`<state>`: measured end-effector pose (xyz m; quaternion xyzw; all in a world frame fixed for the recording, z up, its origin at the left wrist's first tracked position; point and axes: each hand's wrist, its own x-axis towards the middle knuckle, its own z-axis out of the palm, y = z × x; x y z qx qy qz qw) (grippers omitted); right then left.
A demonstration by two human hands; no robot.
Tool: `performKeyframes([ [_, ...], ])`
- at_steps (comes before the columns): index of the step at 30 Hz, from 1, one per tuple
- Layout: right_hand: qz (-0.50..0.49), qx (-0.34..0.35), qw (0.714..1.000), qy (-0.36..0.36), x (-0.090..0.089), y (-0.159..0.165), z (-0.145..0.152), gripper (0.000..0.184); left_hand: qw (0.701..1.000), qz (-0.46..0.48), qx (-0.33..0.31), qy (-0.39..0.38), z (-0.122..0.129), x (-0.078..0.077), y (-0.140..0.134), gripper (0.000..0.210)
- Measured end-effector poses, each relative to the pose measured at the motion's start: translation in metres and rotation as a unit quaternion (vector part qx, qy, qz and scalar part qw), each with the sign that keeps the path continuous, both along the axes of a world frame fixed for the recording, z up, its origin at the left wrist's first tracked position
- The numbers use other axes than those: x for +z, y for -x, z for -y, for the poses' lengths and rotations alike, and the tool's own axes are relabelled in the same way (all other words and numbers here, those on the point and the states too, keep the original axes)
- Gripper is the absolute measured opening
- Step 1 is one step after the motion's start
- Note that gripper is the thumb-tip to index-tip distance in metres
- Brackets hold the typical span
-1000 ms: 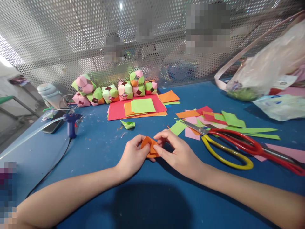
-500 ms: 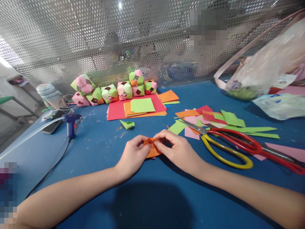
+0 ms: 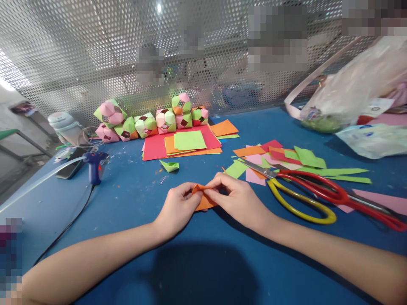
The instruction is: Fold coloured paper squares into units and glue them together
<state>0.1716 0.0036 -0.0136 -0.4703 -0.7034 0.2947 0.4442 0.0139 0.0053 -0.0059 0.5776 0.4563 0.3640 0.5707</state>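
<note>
Between my two hands is a small piece of orange paper [image 3: 204,204], its upper edge bent over under my thumbs. My left hand [image 3: 182,204] pinches its left side, thumb on top and fingers behind. From the other side my right hand [image 3: 237,199] grips the paper's top right part with thumb and forefinger. The fingertips behind the sheet are mostly hidden. Just beyond my left hand lies a folded green paper piece [image 3: 170,166]. A stack of green squares [image 3: 190,140] and orange ones rests on red sheets [image 3: 154,146] farther back.
Scissors with yellow handles [image 3: 302,205] and red-handled scissors [image 3: 337,192] lie at right among paper scraps [image 3: 308,157]. A blue glue gun [image 3: 94,167] stands at left, its cord [image 3: 68,226] trailing nearer. Folded paper balls [image 3: 146,125] line the mesh [image 3: 121,72]. Plastic bags [image 3: 356,84] sit at far right.
The orange paper's upper edge, rounded and curled before, now looks flatter and more pointed under my thumbs. Both hands keep nearly the same place.
</note>
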Motion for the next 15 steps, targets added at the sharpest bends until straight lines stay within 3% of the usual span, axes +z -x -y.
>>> performKeyframes([
  [7,0.03,0.017,0.999,-0.028,0.0038,-0.0002,0.0023,0.007,0.991,-0.097,0.003,-0.093,0.002,0.0058,0.0017,0.024],
  [15,0.024,0.028,0.997,-0.066,0.0007,-0.0032,0.0007,0.014,0.989,-0.114,0.007,-0.097,-0.0005,0.0032,0.0026,0.022],
])
